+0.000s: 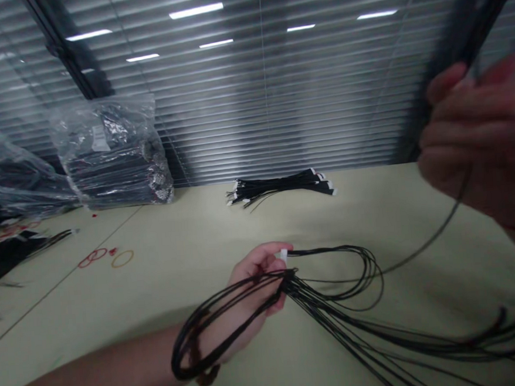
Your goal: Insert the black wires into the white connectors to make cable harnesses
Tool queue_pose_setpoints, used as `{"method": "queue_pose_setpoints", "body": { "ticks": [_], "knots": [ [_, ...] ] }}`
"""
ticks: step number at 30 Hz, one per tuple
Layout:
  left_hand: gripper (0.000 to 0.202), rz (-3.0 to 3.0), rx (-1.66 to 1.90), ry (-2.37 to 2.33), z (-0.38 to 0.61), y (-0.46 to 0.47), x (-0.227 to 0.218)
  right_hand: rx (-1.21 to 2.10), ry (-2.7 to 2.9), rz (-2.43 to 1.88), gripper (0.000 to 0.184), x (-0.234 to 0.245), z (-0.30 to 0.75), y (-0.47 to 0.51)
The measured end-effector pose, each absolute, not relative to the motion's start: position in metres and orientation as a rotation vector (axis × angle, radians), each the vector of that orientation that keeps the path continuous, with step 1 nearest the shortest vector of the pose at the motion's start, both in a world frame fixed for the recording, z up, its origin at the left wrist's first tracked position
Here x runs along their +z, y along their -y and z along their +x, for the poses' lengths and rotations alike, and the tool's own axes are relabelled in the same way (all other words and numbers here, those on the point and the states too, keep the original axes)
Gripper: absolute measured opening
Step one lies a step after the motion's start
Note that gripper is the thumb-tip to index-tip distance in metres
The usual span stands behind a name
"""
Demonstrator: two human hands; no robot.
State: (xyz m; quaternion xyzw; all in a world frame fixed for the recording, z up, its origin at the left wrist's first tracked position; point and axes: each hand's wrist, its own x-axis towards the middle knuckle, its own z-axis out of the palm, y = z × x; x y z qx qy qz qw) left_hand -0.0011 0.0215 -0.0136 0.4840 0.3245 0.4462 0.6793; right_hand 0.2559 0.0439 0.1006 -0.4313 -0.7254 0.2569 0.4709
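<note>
My left hand [254, 290] rests low over the table and pinches a bunch of thin black wires [337, 317] where they cross, with a small white connector [283, 254] at my thumb. Loops of the wires hang back over my left wrist and trail off to the right across the table. My right hand [478, 136] is raised at the upper right, blurred, with its fingers curled round a single black wire [424, 246] that runs down to the bunch.
A tied bundle of black cables with white ends [283, 186] lies at the table's far edge below the window blinds. Clear bags of cables [114, 156] stand at the back left. Red and yellow rubber bands [107, 256] lie on the pale green table [190, 244].
</note>
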Motion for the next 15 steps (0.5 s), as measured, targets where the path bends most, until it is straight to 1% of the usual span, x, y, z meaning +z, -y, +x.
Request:
{"method": "queue_pose_setpoints", "body": {
  "ticks": [2, 3, 4, 6, 8, 9, 11, 15],
  "knots": [
    [0.024, 1.110, 1.064, -0.700, 0.000, -0.022, -0.017, 0.881, 1.825, -1.015, 0.019, 0.097, 0.239, -0.036],
    [0.024, 1.129, 1.086, -0.691, 0.000, -0.021, -0.018, 0.937, 1.934, -1.030, 0.015, 0.093, 0.229, -0.032],
    [0.023, 1.153, 1.103, -0.678, 0.000, -0.021, -0.019, 0.907, 2.087, -1.085, 0.013, 0.089, 0.220, -0.028],
    [0.023, 1.190, 1.111, -0.646, 0.000, -0.020, -0.020, 0.655, 2.345, -1.201, 0.016, 0.078, 0.204, -0.021],
    [0.023, 1.209, 1.098, -0.630, -0.001, -0.019, -0.019, 0.383, 2.462, -1.239, 0.020, 0.068, 0.195, -0.016],
    [0.022, 1.213, 1.098, -0.621, -0.002, -0.019, -0.019, 0.302, 2.489, -1.233, 0.021, 0.063, 0.193, -0.015],
    [0.022, 1.227, 1.095, -0.600, -0.002, -0.021, -0.019, 0.229, 2.514, -1.207, 0.022, 0.058, 0.192, -0.012],
    [0.022, 1.285, 1.067, -0.557, -0.004, -0.024, -0.024, 0.210, 2.519, -1.190, 0.022, 0.057, 0.192, -0.012]
  ]
}}
